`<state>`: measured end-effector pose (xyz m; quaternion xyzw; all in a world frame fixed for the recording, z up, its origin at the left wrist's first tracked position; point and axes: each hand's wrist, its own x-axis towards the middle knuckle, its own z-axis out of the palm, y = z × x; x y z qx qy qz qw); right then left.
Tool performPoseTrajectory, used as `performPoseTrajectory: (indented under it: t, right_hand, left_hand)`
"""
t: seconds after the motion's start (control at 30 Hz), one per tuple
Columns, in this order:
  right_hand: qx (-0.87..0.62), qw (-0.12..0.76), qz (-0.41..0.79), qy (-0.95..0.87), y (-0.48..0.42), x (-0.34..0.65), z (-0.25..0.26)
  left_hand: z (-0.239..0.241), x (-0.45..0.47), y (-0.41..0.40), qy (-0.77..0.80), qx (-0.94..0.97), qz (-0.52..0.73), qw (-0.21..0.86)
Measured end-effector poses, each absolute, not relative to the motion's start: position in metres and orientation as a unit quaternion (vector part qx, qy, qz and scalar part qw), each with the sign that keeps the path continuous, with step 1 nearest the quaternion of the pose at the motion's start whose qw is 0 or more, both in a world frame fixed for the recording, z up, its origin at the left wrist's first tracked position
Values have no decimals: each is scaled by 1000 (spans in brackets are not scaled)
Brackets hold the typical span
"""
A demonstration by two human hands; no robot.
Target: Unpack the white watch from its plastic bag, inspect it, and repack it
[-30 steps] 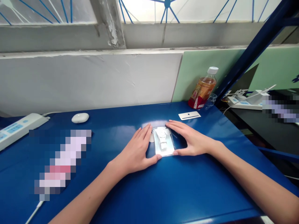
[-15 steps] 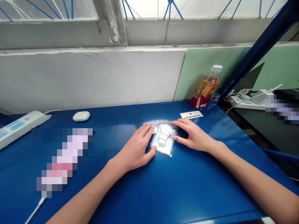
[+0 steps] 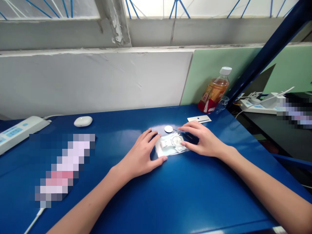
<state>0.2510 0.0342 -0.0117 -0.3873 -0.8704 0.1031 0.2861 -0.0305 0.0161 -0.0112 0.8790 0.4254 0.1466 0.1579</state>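
A small clear plastic bag point(image 3: 170, 147) with a white watch inside lies flat on the blue table point(image 3: 170, 195), its long side running left to right. My left hand point(image 3: 140, 156) rests flat at the bag's left end, fingers spread, thumb touching the near corner. My right hand point(image 3: 203, 139) lies over the bag's right end, fingers stretched out and pressing on it. A small white round disc point(image 3: 168, 129) sits on the table just behind the bag.
A tea bottle point(image 3: 214, 91) stands at the back right by the green panel. A white card point(image 3: 199, 119) lies near it. A white earbud case point(image 3: 83, 121) and a power strip point(image 3: 17, 131) are at the left. A blue post point(image 3: 265, 52) slants up right.
The bag has been turned from lengthwise to crosswise between my hands. The white disc, hidden at first, now lies uncovered behind it. Both hands stay on the bag's ends.
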Motion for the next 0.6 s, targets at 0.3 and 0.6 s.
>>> performPoseTrajectory:
  t: [0.3, 0.6]
  right_hand:
    - [-355, 228, 133, -897, 37, 259, -9]
    - [-389, 209, 153, -884, 38, 263, -9]
  left_hand:
    - [-8, -39, 25, 429, 884, 111, 149]
    - [-5, -41, 29, 433, 880, 93, 170]
